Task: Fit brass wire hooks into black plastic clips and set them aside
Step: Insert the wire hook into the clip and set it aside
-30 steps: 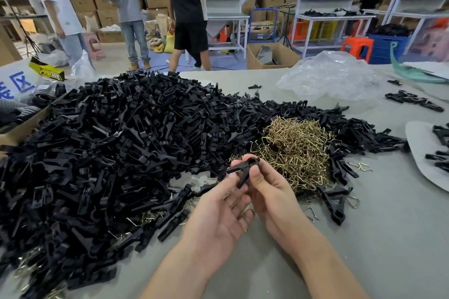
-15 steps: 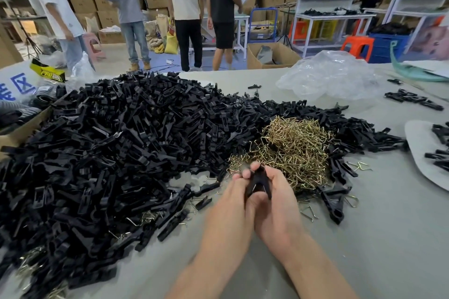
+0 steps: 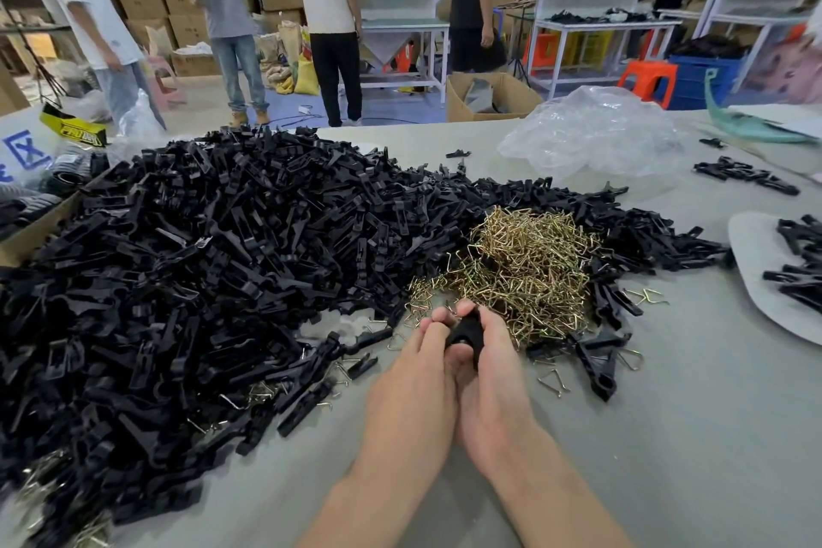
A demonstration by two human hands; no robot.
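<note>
Gripping the black clip (image 3: pixel 466 331) together, left hand (image 3: pixel 418 374) and right hand (image 3: pixel 496 369) curl fingers (image 3: pixel 433 317) round it; its length seems to point toward the tabletop's (image 3: pixel 667 414) far edge.

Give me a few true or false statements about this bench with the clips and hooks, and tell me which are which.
1. The left hand and the right hand grip one black clip between them. True.
2. The heap of brass hooks lies left of the big pile of black clips. False: it lies at the pile's right side, just beyond the hands.
3. A crumpled clear plastic bag lies on the far part of the table. True.
4. The stool on the floor beyond the plastic bag is green. False: it is orange.
</note>
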